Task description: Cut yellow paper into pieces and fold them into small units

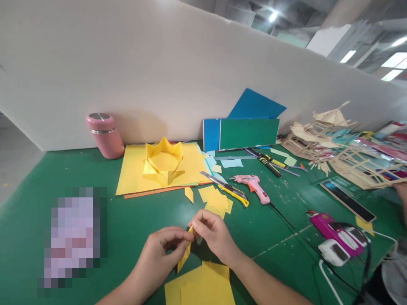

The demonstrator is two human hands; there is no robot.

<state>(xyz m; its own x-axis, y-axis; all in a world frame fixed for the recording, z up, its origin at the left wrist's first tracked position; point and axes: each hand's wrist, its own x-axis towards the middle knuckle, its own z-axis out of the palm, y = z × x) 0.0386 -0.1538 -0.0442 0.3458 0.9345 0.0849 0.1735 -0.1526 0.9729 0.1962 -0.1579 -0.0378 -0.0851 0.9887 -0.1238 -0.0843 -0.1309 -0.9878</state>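
Between my two hands is a small folded piece of yellow paper [185, 256], tilted with its narrow end up. My left hand [163, 250] pinches it from the left between thumb and fingers. My right hand [211, 233] pinches its upper tip; the fingertips partly hide it. Just below lie several yellow paper sheets [206, 286] at the table's near edge. Yellow paper squares [218, 201] are scattered beyond my right hand, beside a small folded yellow piece [189, 194]. Farther back, a pointed yellow paper ring [164, 159] stands on a stack of coloured sheets [130, 169].
A yellow utility knife [233, 192] and a pink glue gun [254, 186] lie right of centre. The glue gun's cord runs toward a magenta power strip [338, 235]. A pink flask [105, 135] stands back left. Wooden stick models [337, 148] crowd the right, near another person's hand.
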